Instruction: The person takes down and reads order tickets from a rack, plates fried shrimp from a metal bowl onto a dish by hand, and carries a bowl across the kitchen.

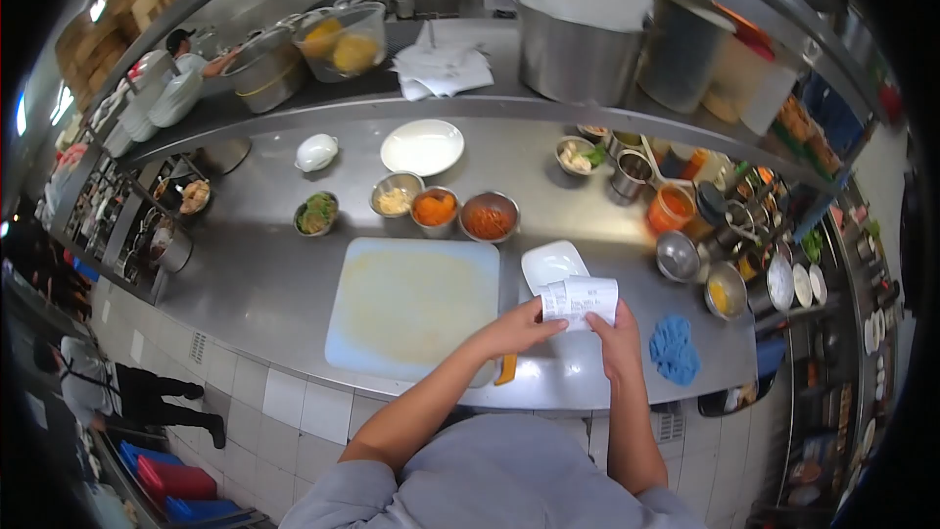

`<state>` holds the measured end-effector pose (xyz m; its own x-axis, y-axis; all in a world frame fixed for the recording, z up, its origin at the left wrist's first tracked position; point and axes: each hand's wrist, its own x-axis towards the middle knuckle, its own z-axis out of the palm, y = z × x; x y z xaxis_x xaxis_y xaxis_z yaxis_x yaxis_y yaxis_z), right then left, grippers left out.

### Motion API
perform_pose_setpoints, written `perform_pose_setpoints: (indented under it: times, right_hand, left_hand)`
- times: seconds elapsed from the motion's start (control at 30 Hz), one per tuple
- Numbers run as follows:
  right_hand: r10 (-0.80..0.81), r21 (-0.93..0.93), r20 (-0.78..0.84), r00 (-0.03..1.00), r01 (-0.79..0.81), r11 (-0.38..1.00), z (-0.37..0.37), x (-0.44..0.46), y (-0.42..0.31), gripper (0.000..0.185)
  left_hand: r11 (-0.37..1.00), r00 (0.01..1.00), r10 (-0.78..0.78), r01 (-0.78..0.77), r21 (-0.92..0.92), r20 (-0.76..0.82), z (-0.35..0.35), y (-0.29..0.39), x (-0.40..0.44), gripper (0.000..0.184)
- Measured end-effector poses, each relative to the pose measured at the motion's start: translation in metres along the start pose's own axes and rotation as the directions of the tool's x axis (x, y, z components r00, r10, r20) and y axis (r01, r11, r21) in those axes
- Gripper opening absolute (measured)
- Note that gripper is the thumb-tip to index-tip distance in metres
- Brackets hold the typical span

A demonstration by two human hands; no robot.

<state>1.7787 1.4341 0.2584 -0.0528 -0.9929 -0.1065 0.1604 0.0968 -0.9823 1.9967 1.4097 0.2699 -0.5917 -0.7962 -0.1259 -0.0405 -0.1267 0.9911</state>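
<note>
Both my hands hold a printed paper receipt [587, 300] over the steel counter. My left hand [524, 325] pinches its left end, and my right hand [617, 335] grips the right side with the thumb on top. Just behind the paper lies a white square dish [554, 263], partly covered by it. To the left is a white cutting board [413, 309] with yellowish stains. A yellow-orange handle [506, 369] shows at the board's right edge, below my left forearm. A crumpled blue cloth [675, 350] rests to the right of my right hand.
Metal bowls of shredded orange food [489, 218], orange pieces [434, 207] and pale chopped food [395, 198] stand behind the board, near a white oval plate [422, 147]. An overhead shelf [470, 104] carries a large pot [580, 39]. Several containers crowd the right. Two other people are at left.
</note>
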Motion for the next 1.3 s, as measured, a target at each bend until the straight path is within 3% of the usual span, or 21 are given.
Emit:
perform_pose_setpoints:
  times: [0.03, 0.1, 0.13, 0.17, 0.23, 0.3, 0.43, 0.47, 0.53, 0.6, 0.63, 0.73, 0.8, 0.9, 0.97, 1.03, 1.1, 1.13, 1.2, 1.23, 1.3]
  right_hand:
    - [-0.025, 0.004, 0.037, 0.999, 0.025, 1.0, 0.006, 0.0, -0.004, 0.039]
    - [-0.063, 0.004, 0.08, 0.995, 0.063, 0.998, 0.02, 0.002, -0.003, 0.04]
    - [-0.094, -0.095, 0.12, 0.988, 0.106, 0.99, 0.033, 0.002, -0.001, 0.042]
    - [-0.119, -0.192, 0.16, 0.98, 0.149, 0.97, 0.046, 0.003, -0.001, 0.044]
    - [-0.097, -0.179, 0.183, 0.978, 0.13, 0.975, 0.067, 0.004, -0.008, 0.05]
    - [-0.1, 0.003, 0.205, 0.974, 0.102, 0.995, 0.086, 0.007, -0.015, 0.051]
    - [-0.048, 0.08, 0.235, 0.971, 0.03, 0.996, 0.108, 0.013, -0.02, 0.049]
    - [-0.065, 0.035, 0.284, 0.957, 0.058, 0.998, 0.112, 0.015, -0.018, 0.046]
    - [-0.085, -0.01, 0.324, 0.942, 0.094, 0.996, 0.127, 0.015, -0.024, 0.044]
    - [-0.299, 0.037, 0.295, 0.908, 0.302, 0.953, 0.155, 0.005, -0.048, 0.039]
    - [-0.305, 0.035, 0.288, 0.908, 0.308, 0.951, 0.16, 0.004, -0.055, 0.039]
    - [-0.389, -0.017, 0.26, 0.884, 0.407, 0.913, 0.17, 0.008, -0.073, 0.035]
    - [-0.475, 0.005, 0.147, 0.868, 0.479, 0.878, 0.172, 0.018, -0.089, 0.036]
    - [-0.595, -0.082, 0.051, 0.802, 0.597, 0.798, 0.181, 0.031, -0.138, 0.036]
    - [-0.641, -0.064, 0.038, 0.767, 0.642, 0.764, 0.196, 0.042, -0.169, 0.034]
    - [-0.722, -0.095, 0.049, 0.69, 0.723, 0.684, 0.213, 0.054, -0.198, 0.032]
    - [-0.731, -0.135, 0.093, 0.676, 0.736, 0.664, 0.228, 0.075, -0.22, 0.032]
    - [-0.736, -0.179, 0.134, 0.664, 0.747, 0.641, 0.236, 0.086, -0.231, 0.031]
    - [-0.778, -0.23, 0.138, 0.613, 0.784, 0.577, 0.251, 0.109, -0.246, 0.031]
    - [-0.811, -0.288, 0.143, 0.567, 0.808, 0.514, 0.259, 0.119, -0.253, 0.031]
    - [-0.825, -0.304, 0.138, 0.547, 0.817, 0.491, 0.273, 0.127, -0.266, 0.03]
  left_hand:
    - [1.0, 1.0, 0.016, -0.016, 0.007, -0.015, -0.002, -0.004, 0.002, 0.049]
    - [0.959, 0.953, 0.271, -0.254, 0.126, -0.137, -0.009, -0.022, 0.011, 0.057]
    - [0.904, 0.913, 0.375, -0.322, 0.28, -0.16, -0.007, -0.015, 0.009, 0.052]
    - [0.9, 0.908, 0.385, -0.331, 0.283, -0.163, -0.011, -0.008, 0.005, 0.052]
    - [0.992, 0.98, 0.106, -0.092, 0.085, -0.169, -0.019, 0.008, -0.009, 0.049]
    - [0.995, 0.982, 0.084, -0.075, 0.059, -0.171, -0.039, 0.014, -0.017, 0.048]
    - [0.997, 0.991, 0.028, -0.018, 0.074, -0.133, -0.078, 0.028, -0.038, 0.044]
    - [0.996, 0.992, 0.036, -0.026, 0.081, -0.124, -0.085, 0.029, -0.04, 0.044]
    - [0.891, 0.912, 0.391, -0.339, 0.304, -0.129, -0.096, 0.031, -0.045, 0.043]
    - [0.851, 0.913, 0.4, -0.34, 0.4, -0.075, -0.111, 0.053, -0.053, 0.047]
    - [0.803, 0.915, 0.402, -0.336, 0.492, -0.031, -0.117, 0.069, -0.059, 0.051]
    - [0.805, 0.885, 0.461, -0.389, 0.448, -0.059, -0.125, 0.126, -0.08, 0.047]
    - [0.792, 0.834, 0.543, -0.47, 0.39, -0.097, -0.15, 0.145, -0.074, 0.037]
    - [0.734, 0.634, 0.673, -0.637, 0.236, -0.381, -0.189, 0.193, -0.061, 0.026]
    - [0.662, 0.52, 0.727, -0.703, 0.259, -0.448, -0.214, 0.232, -0.053, 0.02]
    - [0.658, 0.516, 0.738, -0.691, 0.299, -0.434, -0.235, 0.261, -0.04, 0.029]
    - [0.668, 0.516, 0.681, -0.728, 0.152, -0.52, -0.243, 0.288, -0.026, 0.039]
    - [0.664, 0.51, 0.687, -0.73, 0.162, -0.519, -0.248, 0.298, -0.02, 0.039]
    - [0.754, 0.602, 0.592, -0.648, 0.105, -0.537, -0.256, 0.311, -0.007, 0.044]
    - [0.75, 0.596, 0.596, -0.652, 0.109, -0.539, -0.257, 0.316, -0.004, 0.044]
    - [0.836, 0.68, 0.538, -0.505, 0.213, -0.498, -0.258, 0.324, -0.001, 0.044]
